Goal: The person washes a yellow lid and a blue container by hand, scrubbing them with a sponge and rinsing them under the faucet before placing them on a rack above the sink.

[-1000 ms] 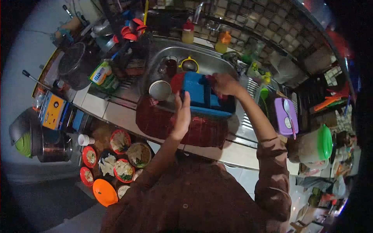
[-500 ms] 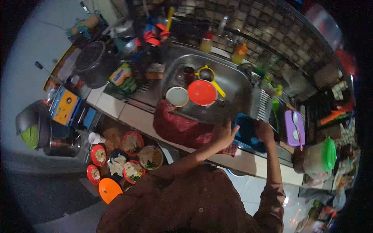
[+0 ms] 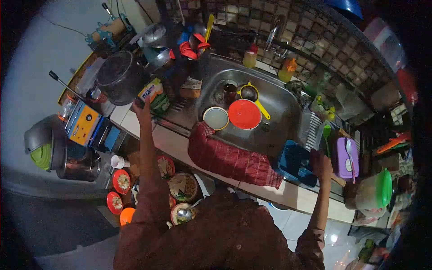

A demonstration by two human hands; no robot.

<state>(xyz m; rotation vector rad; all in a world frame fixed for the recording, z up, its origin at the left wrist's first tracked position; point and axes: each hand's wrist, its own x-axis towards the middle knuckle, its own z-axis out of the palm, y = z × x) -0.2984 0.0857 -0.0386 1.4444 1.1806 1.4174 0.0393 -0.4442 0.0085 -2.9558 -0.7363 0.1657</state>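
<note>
My right hand [image 3: 321, 164] is closed on the right rim of a blue plastic basket [image 3: 287, 160], which sits at the sink's front right corner. My left hand [image 3: 142, 110] is stretched out to the left. Its thumb and fingers are around a dark piece at the side of a large black pot [image 3: 116, 76], which looks like the pot's handle. Beside that hand stands a yellow and green pouch [image 3: 158, 100]. A red checked cloth [image 3: 222, 155] lies along the sink's front edge.
The steel sink [image 3: 283, 103] holds a red bowl [image 3: 245, 114], a pale bowl [image 3: 215, 118], a yellow-handled strainer [image 3: 261, 106] and a glass [image 3: 230, 92]. A purple tray [image 3: 342, 155] with spoons stands right. Several plates of food sit low at left.
My left hand has left the basket's side and swung far left to the black pot. My right hand stays on the basket. The view has shifted slightly.
</note>
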